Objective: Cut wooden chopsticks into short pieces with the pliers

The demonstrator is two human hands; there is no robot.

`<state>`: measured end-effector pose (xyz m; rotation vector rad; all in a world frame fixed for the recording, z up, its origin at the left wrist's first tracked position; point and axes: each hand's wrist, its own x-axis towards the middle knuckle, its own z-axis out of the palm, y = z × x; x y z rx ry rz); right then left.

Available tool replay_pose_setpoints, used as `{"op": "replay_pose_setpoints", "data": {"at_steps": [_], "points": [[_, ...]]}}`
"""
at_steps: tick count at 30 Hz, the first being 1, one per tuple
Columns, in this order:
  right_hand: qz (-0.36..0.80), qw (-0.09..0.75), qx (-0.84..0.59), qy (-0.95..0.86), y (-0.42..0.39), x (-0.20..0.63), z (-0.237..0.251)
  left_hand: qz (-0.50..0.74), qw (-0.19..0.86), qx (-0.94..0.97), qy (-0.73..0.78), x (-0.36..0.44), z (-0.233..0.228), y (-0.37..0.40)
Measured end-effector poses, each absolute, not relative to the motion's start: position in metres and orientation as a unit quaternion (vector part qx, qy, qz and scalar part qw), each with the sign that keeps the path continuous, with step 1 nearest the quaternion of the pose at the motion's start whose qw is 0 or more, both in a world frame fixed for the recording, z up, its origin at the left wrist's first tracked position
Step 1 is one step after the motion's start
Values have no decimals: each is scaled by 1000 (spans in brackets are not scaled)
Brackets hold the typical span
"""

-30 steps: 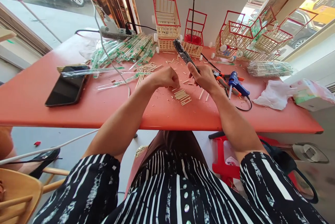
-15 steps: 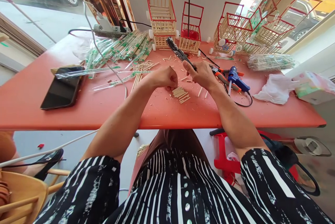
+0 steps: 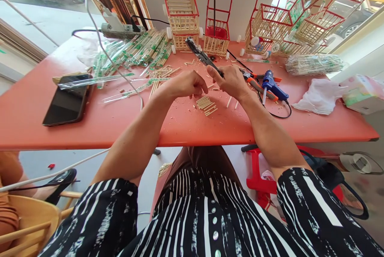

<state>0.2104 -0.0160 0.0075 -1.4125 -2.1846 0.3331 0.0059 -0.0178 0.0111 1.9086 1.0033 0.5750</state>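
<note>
My right hand (image 3: 232, 82) grips a black-handled cutting tool (image 3: 200, 54) that points up and away to the left. My left hand (image 3: 186, 84) is curled just left of it, fingers closed above the red table (image 3: 186, 123); whether it holds a small stick is hidden. Directly below both hands lies a small pile of short cut wooden sticks (image 3: 205, 105), with loose stick pieces and chips scattered around.
A black phone (image 3: 66, 103) lies at the left. Wrapped chopsticks (image 3: 141, 51) and a power strip (image 3: 117, 29) sit at the back left. Stick-built carts (image 3: 180, 13) line the wall. A blue glue gun (image 3: 271, 85), orange pliers, a white cloth (image 3: 319, 96) and a tissue pack (image 3: 361, 93) lie right.
My left hand has lifted off the stick pile toward the tool. The view has tilted slightly, so everything on the table sits a little higher in the frame.
</note>
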Motion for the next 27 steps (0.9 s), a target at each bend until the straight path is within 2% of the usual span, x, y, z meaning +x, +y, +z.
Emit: {"op": "replay_pose_setpoints", "data": {"at_steps": [6,14,23,27], "points": [[117,251,-517,-810,-13,211,5,218,498,738,400,8,10,-17],[104,266,-510,-811,-14,211,6,193,460,765,407,7,11,-17],[103,262,-518,-808,-15,211,6,218,439,769,411,3,9,-15],[110,270,-523,-801,-17,210,9,209,388,795,416,-1,4,-10]]}}
